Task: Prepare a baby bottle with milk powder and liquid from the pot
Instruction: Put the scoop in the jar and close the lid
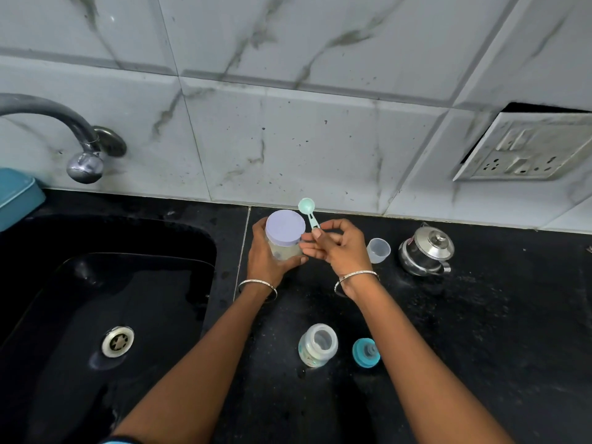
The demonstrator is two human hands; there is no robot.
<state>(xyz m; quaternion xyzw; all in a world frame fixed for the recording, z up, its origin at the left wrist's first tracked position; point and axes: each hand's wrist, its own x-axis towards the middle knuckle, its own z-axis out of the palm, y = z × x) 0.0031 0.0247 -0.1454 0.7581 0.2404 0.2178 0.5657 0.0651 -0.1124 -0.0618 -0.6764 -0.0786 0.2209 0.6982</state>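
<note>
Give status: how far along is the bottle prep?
Done: bottle stands open, teal teat cap off beside it. In hand: left hand holds the lidded powder jar, right hand pinches the scoop. Left: open jar, scoop powder, pour from the lidded pot, cap.

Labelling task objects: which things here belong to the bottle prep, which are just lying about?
Job: powder jar in left hand, scoop in right hand, open baby bottle, teat cap, steel pot.
Lying about: clear cup, tap, sink, blue box, wall socket.
</note>
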